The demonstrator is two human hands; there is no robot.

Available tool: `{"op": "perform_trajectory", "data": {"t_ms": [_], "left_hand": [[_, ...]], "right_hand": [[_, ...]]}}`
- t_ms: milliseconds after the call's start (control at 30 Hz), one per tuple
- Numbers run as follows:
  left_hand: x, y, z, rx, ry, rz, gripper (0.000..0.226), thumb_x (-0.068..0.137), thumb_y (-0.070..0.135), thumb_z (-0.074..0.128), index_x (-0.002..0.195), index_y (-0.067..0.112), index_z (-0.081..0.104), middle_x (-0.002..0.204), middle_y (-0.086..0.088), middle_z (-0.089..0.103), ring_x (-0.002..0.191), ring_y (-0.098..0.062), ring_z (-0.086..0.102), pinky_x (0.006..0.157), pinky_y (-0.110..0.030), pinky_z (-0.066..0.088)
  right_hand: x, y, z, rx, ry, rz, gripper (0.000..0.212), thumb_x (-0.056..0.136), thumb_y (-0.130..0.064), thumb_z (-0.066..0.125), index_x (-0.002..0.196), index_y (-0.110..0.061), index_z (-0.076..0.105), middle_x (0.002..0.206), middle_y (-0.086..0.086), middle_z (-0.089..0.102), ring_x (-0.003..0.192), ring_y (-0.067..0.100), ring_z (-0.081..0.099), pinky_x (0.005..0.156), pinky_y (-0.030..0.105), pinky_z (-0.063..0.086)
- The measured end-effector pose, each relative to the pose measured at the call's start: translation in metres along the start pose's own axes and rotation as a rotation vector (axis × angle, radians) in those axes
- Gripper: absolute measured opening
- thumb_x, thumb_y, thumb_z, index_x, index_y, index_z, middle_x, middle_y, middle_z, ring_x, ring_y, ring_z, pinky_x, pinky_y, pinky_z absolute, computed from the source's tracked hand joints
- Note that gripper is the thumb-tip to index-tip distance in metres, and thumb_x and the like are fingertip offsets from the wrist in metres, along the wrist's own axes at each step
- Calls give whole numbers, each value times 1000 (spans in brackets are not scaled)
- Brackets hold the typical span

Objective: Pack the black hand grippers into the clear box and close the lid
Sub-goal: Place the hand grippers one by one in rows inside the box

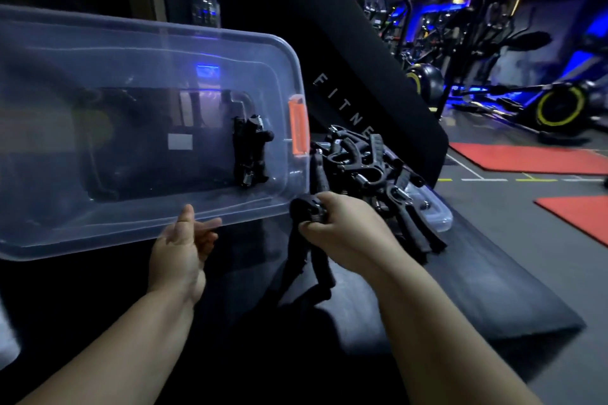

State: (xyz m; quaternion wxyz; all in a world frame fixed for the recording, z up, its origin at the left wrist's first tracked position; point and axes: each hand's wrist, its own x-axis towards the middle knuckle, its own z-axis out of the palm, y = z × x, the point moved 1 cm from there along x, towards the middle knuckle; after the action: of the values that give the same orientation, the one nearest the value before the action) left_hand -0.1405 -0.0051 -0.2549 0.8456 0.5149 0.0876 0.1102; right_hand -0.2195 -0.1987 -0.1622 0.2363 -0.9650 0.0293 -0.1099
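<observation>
The right hand (342,227) clenches a black V-shaped hand gripper (316,270) by its spring end, handles pointing near, just right of the clear plastic box (98,52), whose opening lies far-left of it, while the relaxed, empty left hand (179,256) hovers by its near rim.

A big clear box (98,43) sits on the left, tipped so its open side faces us. One black hand gripper (251,151) lies inside, near the orange clip (298,124) on the box's right end. The left hand (182,250) is open, right by the box's near rim. The right hand (342,223) holds another gripper (320,270) by its top, handles hanging down. Just past it, a pile of grippers (368,161) rests on a clear lid (434,212). Far off on the right stand exercise bikes (556,108).
</observation>
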Motion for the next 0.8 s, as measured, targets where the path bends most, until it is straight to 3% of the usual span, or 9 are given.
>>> {"op": "perform_trajectory", "data": {"t_ms": [67, 167, 367, 467, 567, 700, 800], "left_hand": [[0, -1, 0, 4, 4, -1, 26, 95, 39, 49, 78, 19, 52, 64, 6, 72, 49, 0, 57, 61, -19, 46], [1, 0, -1, -2, 5, -3, 26, 95, 39, 49, 78, 19, 51, 64, 5, 72, 48, 0, 57, 55, -15, 47], [-4, 3, 2, -9, 0, -1, 25, 96, 36, 49, 78, 19, 51, 63, 4, 72, 48, 0, 57, 62, -19, 45], [-3, 4, 2, -16, -1, -8, 24, 95, 36, 50, 79, 19, 52, 63, 4, 72, 50, -2, 57, 63, -21, 44], [-2, 3, 0, -12, -10, -19, 25, 94, 37, 51, 80, 18, 55, 66, 2, 73, 51, -3, 58, 62, -22, 45], [-1, 2, -1, -8, -8, -18, 23, 94, 37, 51, 82, 18, 55, 67, 1, 73, 52, -4, 58, 62, -22, 45], [-1, 2, -1, -8, -11, -18, 26, 95, 37, 50, 80, 16, 56, 67, 1, 73, 52, -4, 58, 62, -22, 44]], "right_hand": [[1, -3, 2, 6, -5, -12, 17, 81, -34, 56, 96, -25, 56, 83, -3, 64, 84, 22, 60, 64, 31, 42], [3, -6, 4, 64, -4, 0, 31, 84, -36, 58, 112, -29, 47, 92, -5, 62, 87, 21, 59, 70, 33, 45], [13, -14, 4, 146, -48, -35, 23, 88, -36, 55, 102, -20, 49, 87, 3, 62, 80, 28, 61, 66, 40, 49], [19, -20, 8, 88, -100, -43, 29, 92, -38, 51, 110, -20, 39, 88, 4, 61, 80, 28, 61, 68, 40, 48], [23, -21, 11, 11, -107, -65, 26, 94, -36, 48, 105, -21, 29, 84, 3, 58, 73, 25, 58, 61, 36, 44], [22, -23, 9, -155, -227, -95, 47, 84, -21, 56, 118, -22, 23, 84, 6, 62, 65, 25, 61, 63, 40, 56], [22, -25, 10, -191, -248, -128, 61, 86, -18, 56, 132, -25, 17, 83, 8, 63, 63, 26, 62, 63, 42, 56]]}}
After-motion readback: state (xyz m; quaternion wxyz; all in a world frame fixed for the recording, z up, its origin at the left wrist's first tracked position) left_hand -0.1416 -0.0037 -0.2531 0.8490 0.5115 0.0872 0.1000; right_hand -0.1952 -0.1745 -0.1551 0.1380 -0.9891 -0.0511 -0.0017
